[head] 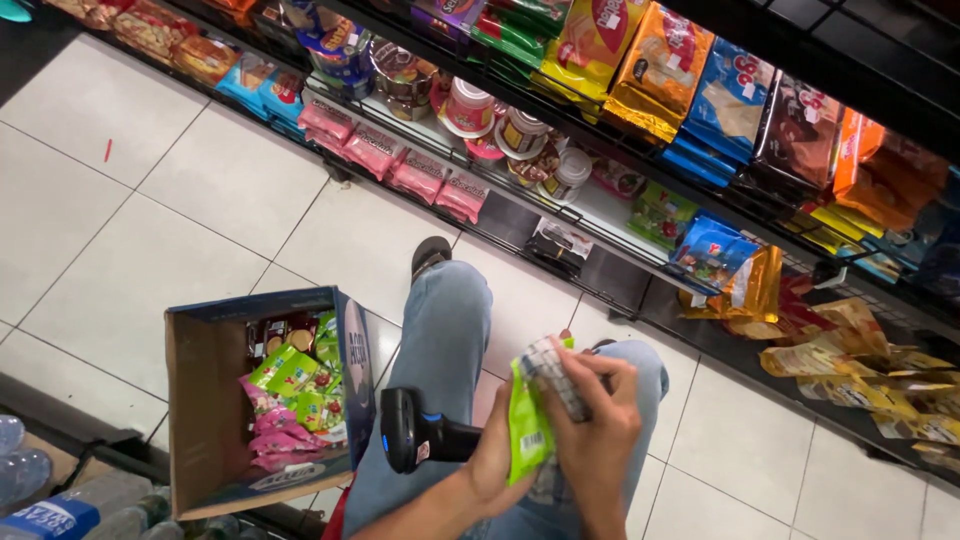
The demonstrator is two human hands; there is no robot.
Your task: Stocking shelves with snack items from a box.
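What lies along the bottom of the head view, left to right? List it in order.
Water bottles → open cardboard box of green and pink snack packets → black barcode scanner → left hand → green packet → right hand → gold packets on the low shelf.

The green packet (528, 432) in the left hand (490, 465) is glossy plastic film; the checkered packet (556, 375) under the right hand (598, 440) looks the same. The scanner (415, 432) is matt black plastic. The box (205, 400) at left is plain brown cardboard. Jeans (445, 340) are faded denim. The floor (150, 210) is smooth, shiny tile.
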